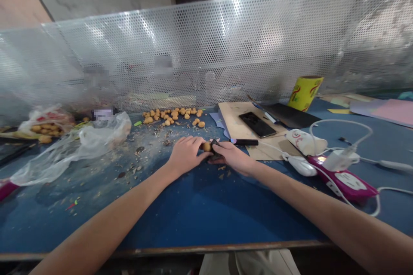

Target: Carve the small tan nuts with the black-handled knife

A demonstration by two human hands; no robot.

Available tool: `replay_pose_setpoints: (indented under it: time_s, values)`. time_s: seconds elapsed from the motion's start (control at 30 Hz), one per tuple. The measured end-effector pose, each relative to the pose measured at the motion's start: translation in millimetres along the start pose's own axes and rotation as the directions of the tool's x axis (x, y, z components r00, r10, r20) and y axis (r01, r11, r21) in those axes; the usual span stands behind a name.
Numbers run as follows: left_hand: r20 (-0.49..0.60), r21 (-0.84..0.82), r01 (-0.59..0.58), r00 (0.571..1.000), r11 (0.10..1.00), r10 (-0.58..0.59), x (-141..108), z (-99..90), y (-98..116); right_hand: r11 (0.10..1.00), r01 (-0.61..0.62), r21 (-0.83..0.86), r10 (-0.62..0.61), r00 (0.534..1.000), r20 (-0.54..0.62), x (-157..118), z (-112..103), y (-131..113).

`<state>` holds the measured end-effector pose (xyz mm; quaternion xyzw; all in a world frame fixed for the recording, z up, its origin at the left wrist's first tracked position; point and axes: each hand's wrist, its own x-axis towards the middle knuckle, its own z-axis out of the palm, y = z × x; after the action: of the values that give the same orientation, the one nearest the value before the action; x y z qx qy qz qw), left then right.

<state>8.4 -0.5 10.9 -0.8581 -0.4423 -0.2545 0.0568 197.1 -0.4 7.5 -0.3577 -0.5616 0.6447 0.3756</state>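
Note:
In the middle of the blue table, my left hand (pixel 186 153) is closed around one small, round, tan nut-like piece (pixel 207 146). My right hand (pixel 232 156) meets it from the other side, its fingers wrapped around a small dark tool (pixel 214 144) that touches the piece. The tool's exact kind is hidden by the fingers. Just beyond my right hand lies a black pen-like stick (pixel 244 142). A loose pile of similar tan pieces (pixel 174 114) lies farther back, against the perforated metal screen.
Clear plastic bags (pixel 97 135) lie left, one holding more tan pieces (pixel 45 129). Crumbs litter the tabletop (pixel 193 206). Right are a phone (pixel 257 124) on a board (pixel 234 116), a yellow roll (pixel 305 93), and a purple power strip (pixel 346 182) with white cables. The perforated screen (pixel 206 47) borders the back.

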Motion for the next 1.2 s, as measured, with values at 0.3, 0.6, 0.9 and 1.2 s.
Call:
replay_pose_setpoints:
  time_s: [0.3,0.6,0.9,1.2]
  values:
    - [0.04,0.109,0.008,0.999,0.994,-0.013,1,2.9,1,0.738,0.154,-0.657,-0.203,0.979,0.002,-5,-8,-14]
    - [0.042,0.184,0.097,0.993,0.978,-0.107,1,3.1,-3,0.687,0.31,-0.657,-0.326,0.94,0.102,-8,-12,-13]
    - [0.117,-0.254,0.103,0.99,0.962,-0.075,-2,10.0,-4,0.611,0.405,-0.68,-0.249,0.914,0.321,-3,-36,-17]
    - [0.177,-0.252,0.106,0.982,0.962,-0.062,-3,9.1,-2,0.439,0.459,-0.772,-0.332,0.882,0.335,0,-44,-26]
